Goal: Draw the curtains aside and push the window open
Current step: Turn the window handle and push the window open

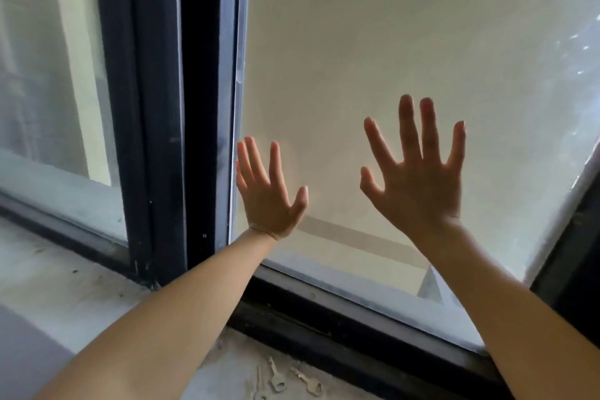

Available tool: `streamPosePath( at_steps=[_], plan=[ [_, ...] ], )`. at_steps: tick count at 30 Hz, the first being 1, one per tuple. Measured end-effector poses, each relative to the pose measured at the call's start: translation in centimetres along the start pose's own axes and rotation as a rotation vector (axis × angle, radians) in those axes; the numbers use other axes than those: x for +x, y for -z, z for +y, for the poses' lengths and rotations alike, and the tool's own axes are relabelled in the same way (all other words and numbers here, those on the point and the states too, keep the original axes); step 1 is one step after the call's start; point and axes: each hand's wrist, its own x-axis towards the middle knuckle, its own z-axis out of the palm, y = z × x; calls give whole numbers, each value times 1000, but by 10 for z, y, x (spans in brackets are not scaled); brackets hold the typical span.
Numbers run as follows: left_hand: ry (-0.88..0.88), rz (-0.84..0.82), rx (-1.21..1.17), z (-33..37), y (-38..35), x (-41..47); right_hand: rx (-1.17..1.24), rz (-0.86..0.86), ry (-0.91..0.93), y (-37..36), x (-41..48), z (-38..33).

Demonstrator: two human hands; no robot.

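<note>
A large window pane (389,42) in a dark frame fills the view ahead. My left hand (268,198) lies flat against the glass near the pane's left edge, fingers spread. To its right and a bit higher, my right hand (418,178) is pressed on the same pane with fingers wide apart. Neither hand holds anything. The dark vertical frame post (201,107) stands just left of my left hand. No curtain is in view.
A second pane (55,75) sits left of the post. The dark bottom frame rail (341,331) runs below my arms. On the dusty sill (65,282) lie three small metal keys (285,381) near the lower middle.
</note>
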Motion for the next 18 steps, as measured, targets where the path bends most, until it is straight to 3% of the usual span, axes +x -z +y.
streamPosePath(
  at_steps=[5, 9, 18],
  plan=[
    [-85, -78, 103, -19, 11, -2, -23, 46, 8, -6, -3, 2],
    [-205, -16, 31, -41, -3, -1, -51, 125, 21, -13, 0, -2],
    [-136, -141, -122, -37, -60, 17, -59, 3, -25, -37, 8, 2]
  ],
)
